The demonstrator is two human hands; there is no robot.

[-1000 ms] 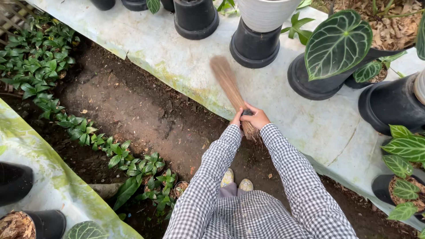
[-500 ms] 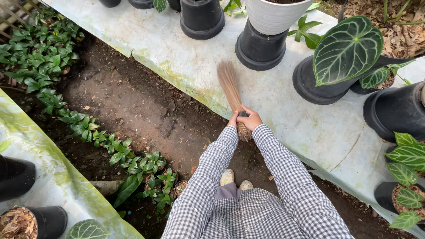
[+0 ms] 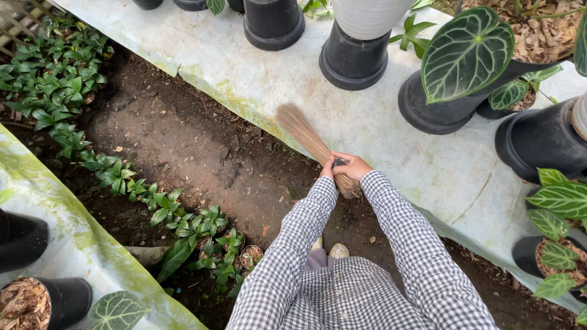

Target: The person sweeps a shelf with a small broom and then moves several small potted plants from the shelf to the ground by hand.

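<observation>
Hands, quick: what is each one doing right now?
Left hand: closed on the broom handle.
Right hand: closed on the same broom, beside the left.

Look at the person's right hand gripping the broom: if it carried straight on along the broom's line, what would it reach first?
Likely the pale sheet under the pots, since the right hand and broom point up-left across it. Depth is hard to judge.
</observation>
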